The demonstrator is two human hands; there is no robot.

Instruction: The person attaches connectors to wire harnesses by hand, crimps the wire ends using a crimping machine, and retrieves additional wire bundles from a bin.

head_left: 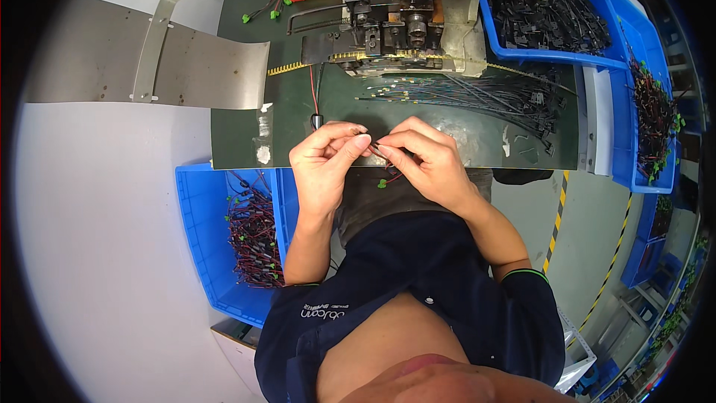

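At the front edge of the dark green bench, my left hand and my right hand meet fingertip to fingertip. Each is closed in a pinch on a thin dark wire lead; its tips are hidden by the fingers. Below the right fingers hangs a red-and-black wire end with a green connector; it seems to belong to the same lead. Beside the left knuckles lies a black cylindrical part, with red and black wires running up toward the machine. A bundle of black cables lies just beyond my right hand.
A crimping machine stands at the back, a yellow terminal strip running through it. Blue bins hold black cables, red-black leads with green connectors, and more leads at lower left. A curved metal sheet projects from the left.
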